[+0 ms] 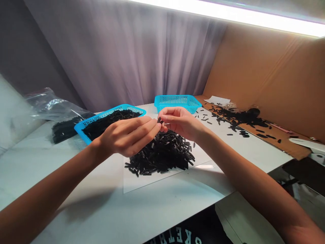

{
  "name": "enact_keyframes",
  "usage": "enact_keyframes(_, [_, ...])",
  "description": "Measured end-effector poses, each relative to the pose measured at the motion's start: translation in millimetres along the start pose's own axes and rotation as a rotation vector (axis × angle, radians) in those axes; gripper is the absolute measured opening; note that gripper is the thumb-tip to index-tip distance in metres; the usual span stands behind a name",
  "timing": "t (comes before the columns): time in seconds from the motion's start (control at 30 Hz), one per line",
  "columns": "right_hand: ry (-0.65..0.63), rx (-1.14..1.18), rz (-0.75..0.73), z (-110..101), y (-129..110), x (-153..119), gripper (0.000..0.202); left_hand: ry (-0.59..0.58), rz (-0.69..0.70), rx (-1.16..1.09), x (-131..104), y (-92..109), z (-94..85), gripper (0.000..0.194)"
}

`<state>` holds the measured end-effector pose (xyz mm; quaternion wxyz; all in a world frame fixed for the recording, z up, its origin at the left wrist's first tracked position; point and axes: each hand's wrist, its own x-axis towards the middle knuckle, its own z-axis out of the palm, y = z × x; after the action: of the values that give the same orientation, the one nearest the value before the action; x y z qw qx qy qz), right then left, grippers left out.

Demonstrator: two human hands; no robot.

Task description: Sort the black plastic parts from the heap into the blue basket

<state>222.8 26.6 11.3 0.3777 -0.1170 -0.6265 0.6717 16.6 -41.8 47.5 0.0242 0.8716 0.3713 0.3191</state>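
My left hand (132, 134) and my right hand (179, 121) meet above a heap of small black pieces (162, 154) on a white sheet. A small dark piece (159, 120) shows between the fingertips of both hands. My right hand pinches it between thumb and forefinger. The left fingers are pressed together at its near side; what they hold, if anything, is hidden. Behind my left hand a blue basket (82, 133) is filled with black pieces.
A second blue basket (177, 107) stands at the back centre. Scattered black pieces (238, 117) lie on brown board at the right, near a white paper. At the left is a clear plastic bag (58, 108) with dark contents. A white-handled object (308, 145) lies far right.
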Motion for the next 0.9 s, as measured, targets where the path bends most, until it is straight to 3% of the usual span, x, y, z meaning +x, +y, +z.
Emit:
enact_keyframes(0.17, [-0.021,0.022,-0.004,-0.5,-1.2,0.3,0.017,0.026,0.024,-0.067,2.0,-2.0,-1.3,0.011])
enact_keyframes(0.4, [-0.035,-0.001,0.023,-2.0,-3.0,-0.3,0.018,-0.061,0.050,0.007,2.0,-4.6,-2.6,0.015])
enact_keyframes(0.6, [-0.032,0.010,0.044,-4.0,-4.5,-0.6,0.016,-0.060,0.061,-0.001,0.4,-11.6,-2.9,0.015])
enact_keyframes(0.73, [0.015,0.002,0.022,-6.9,-4.9,0.4,0.017,0.031,0.099,0.012,-1.6,-16.7,-2.5,0.013])
enact_keyframes(0.9, [0.153,-0.026,-0.036,-10.5,-4.4,2.4,0.021,0.325,-0.028,-0.072,-4.6,-23.1,6.9,0.007])
